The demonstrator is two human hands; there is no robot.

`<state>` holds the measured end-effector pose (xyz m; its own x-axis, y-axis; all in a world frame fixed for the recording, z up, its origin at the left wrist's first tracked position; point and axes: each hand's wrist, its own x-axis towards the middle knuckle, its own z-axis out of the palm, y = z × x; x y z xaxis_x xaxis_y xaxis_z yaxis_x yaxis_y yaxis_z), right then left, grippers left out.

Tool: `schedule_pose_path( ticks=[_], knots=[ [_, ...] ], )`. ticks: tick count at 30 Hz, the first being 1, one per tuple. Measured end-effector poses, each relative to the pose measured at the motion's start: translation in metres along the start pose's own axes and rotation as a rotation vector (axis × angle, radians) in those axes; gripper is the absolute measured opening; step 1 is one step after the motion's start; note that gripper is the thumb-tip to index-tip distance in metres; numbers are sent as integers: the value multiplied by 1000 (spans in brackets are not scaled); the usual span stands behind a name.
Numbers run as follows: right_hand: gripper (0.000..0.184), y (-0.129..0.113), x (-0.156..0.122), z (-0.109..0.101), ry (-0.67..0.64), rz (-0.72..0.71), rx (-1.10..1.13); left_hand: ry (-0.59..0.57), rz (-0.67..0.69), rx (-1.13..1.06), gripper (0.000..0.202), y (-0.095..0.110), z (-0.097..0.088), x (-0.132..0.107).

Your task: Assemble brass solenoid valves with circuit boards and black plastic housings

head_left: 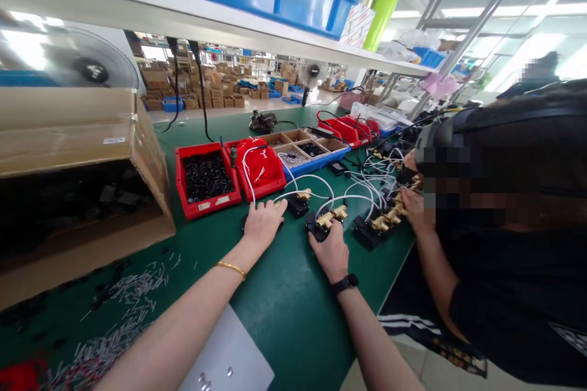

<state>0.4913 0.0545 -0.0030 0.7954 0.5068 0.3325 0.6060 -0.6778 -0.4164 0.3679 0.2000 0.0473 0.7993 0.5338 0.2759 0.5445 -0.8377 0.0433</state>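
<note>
My left hand (263, 223) is closed over a black unit with a white cable, which it mostly covers. My right hand (332, 252) grips the near side of a black-and-brass valve unit (324, 220), thumb and fingers around its black body. Between my hands and a little farther back rests another black-and-brass valve unit (300, 201). To the right stands a row of similar units (387, 220), their white cables curving over the bench. A co-worker's hand (415, 204) touches that row.
Behind my hands stand a red bin of black parts (208, 177), a red bin with a red bag (261, 168) and a divided tray (298, 165). An open cardboard box (151, 177) is at left. Metal pins (137, 287) lie scattered near a grey sheet (238, 348). A shelf (183, 15) hangs overhead.
</note>
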Motion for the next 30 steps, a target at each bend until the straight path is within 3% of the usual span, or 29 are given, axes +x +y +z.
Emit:
schedule_pose_path(
  ticks=[5,10,15,20,23,26,30],
  knots=[
    [48,8,34,9,34,108,-59,-28,34,-22,46,-12,-3,-3],
    [49,0,67,22,56,171,-85,-43,73,-45,66,-16,-5,-5],
    [46,-15,84,31,26,67,-33,-43,74,-46,65,-13,-1,3],
    [36,-13,86,26,-27,-106,98,-28,77,-43,69,-1,7,26],
    [43,-3,91,25,47,-47,146,-17,84,-52,76,2,5,35],
    [56,8,99,31,118,80,164,17,105,-57,82,-2,0,30],
    [61,17,112,44,3,93,223,121,-25,-116,82,-9,0,5]
  ],
)
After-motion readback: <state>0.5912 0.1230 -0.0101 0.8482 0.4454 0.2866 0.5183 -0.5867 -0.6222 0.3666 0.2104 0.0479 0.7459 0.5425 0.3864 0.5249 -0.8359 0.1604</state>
